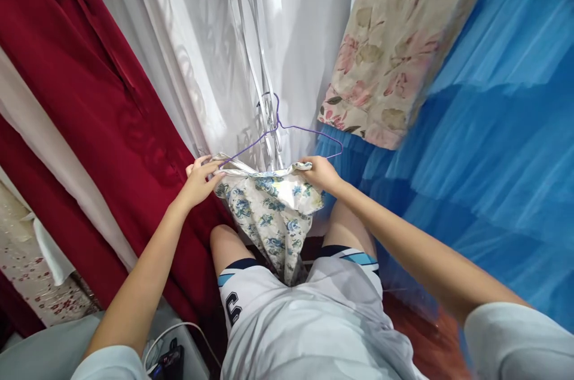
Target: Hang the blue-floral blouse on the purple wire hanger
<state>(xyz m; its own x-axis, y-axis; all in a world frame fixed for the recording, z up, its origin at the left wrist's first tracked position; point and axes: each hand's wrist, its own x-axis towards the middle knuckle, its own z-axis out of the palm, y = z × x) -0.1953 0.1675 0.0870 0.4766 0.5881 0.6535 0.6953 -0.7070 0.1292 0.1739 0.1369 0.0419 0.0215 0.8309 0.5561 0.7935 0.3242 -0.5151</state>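
A white garment with blue flowers (271, 212) hangs down between my knees, its upper edge stretched between both hands. At its left corner my left hand (201, 179) pinches the cloth, close to one end of a purple hanger (299, 127). My right hand (320, 173) grips the bunched edge on the other side. The hanger's left arm runs down to the fabric by my left fingers, while its right end stands out above the cloth, beyond my right hand. Whether the garment's left side is on the hanger, I cannot tell.
Dark red drapes (103, 105) hang at the left, white fabric (188, 27) with dangling ribbons (255, 33) ahead. A pink-flowered cloth (381, 63) and blue tulle (484, 146) fill the right. By my left elbow, a black device (173, 362) and white cable (179, 325) lie on a grey surface.
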